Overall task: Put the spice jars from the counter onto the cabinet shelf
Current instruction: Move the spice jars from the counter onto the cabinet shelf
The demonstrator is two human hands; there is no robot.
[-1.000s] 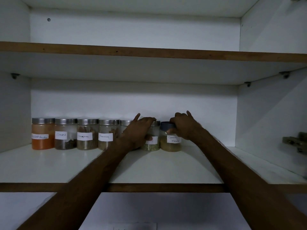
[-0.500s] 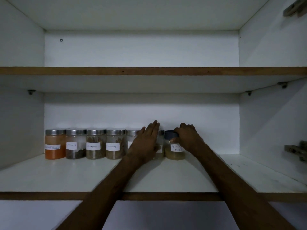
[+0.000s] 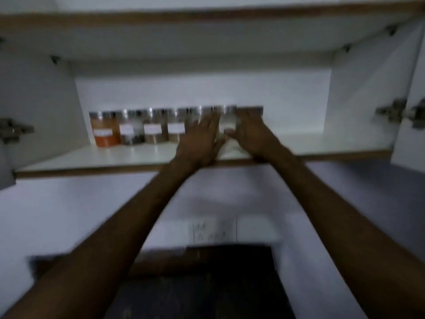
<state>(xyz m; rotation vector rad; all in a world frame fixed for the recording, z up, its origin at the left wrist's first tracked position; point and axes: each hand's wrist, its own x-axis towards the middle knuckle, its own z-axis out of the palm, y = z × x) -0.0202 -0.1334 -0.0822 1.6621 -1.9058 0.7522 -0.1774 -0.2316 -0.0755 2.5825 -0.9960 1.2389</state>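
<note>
Several spice jars stand in a row at the back of the white cabinet shelf (image 3: 115, 157), from an orange-filled jar (image 3: 104, 128) on the left to a pale jar (image 3: 227, 120) between my hands. My left hand (image 3: 202, 139) is flat with fingers spread, in front of the jars near the row's right end. My right hand (image 3: 250, 132) is just right of it, fingers loosely extended, covering the last jar. The frame is blurred, so I cannot tell whether either hand touches a jar. Neither hand clearly grips anything.
A wooden-edged upper shelf (image 3: 207, 14) runs above. Door hinges sit at the left (image 3: 13, 131) and right (image 3: 395, 112). Below the cabinet are a white wall with a socket plate (image 3: 211, 231) and a dark counter (image 3: 202, 284).
The view has dropped, so the shelf now sits higher and the wall and counter show. My right hand has opened off the blue-lidded jar. Both hands have drawn back toward the shelf's front edge.
</note>
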